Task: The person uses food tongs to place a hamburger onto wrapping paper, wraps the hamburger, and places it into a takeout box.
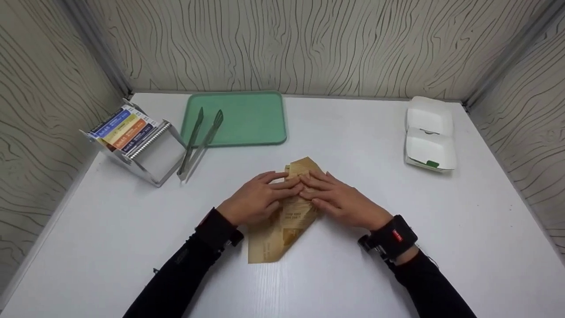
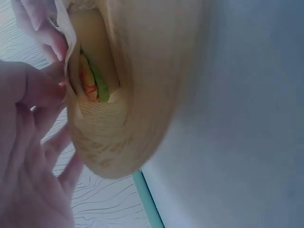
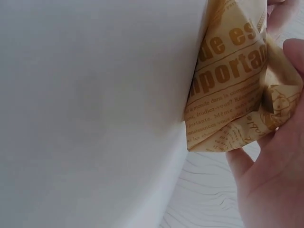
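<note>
Wrapper (image 1: 292, 215) nearer the person than tray (image 1: 254, 117); left hand (image 1: 259, 198) and right hand (image 1: 346, 201) pinch its paper, fingers clamped on folds; slack grip could loosen them, likely spilling filling (image 2: 99, 83)

Your wrapper (image 1: 292, 217) looks like creased, matt paper — you also have smooth metal tongs (image 1: 208, 139), a smooth plastic tray (image 1: 251, 120) and matt cloth sleeves (image 1: 172, 274).
</note>
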Demonstrator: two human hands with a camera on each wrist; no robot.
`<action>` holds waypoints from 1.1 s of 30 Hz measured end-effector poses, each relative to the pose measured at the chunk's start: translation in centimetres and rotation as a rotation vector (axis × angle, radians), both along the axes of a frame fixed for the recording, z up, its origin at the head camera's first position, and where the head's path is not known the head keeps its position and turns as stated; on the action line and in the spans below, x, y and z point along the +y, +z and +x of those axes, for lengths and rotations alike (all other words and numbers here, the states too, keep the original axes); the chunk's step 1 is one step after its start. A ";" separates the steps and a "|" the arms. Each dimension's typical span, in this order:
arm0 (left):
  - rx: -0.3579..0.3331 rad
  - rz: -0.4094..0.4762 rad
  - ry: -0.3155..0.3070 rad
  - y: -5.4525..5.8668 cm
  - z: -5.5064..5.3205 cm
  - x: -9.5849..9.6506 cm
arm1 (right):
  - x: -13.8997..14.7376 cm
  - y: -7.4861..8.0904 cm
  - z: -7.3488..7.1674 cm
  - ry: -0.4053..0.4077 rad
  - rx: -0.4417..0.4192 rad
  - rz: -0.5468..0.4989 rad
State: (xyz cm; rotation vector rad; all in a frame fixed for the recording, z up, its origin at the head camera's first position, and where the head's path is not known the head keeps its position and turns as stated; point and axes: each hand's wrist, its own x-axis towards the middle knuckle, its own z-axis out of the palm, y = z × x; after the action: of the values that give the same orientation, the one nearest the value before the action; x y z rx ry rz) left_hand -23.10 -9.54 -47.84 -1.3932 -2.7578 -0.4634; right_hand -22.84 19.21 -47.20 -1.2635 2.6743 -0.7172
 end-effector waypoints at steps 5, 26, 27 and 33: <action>-0.103 0.024 -0.028 0.1 -0.2 -0.1 | 0.5 0.2 -0.3 0.000 -0.039 -0.025; 0.222 0.030 -0.107 0.3 -0.5 -0.7 | 2.4 0.5 -1.0 -0.081 -0.056 -0.057; 0.253 0.007 -0.113 0.4 -0.5 -0.6 | 2.4 0.5 -1.0 -0.079 -0.058 -0.059; 0.313 -0.009 -0.136 0.6 -0.7 -0.9 | 2.5 0.4 -1.1 -0.084 -0.054 -0.061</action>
State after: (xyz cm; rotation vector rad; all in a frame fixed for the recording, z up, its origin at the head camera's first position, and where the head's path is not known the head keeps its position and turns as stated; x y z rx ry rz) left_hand -23.79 -10.43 -47.28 -1.5141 -2.4321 -0.2128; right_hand -23.93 21.67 -46.83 -1.1339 2.6951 -0.8368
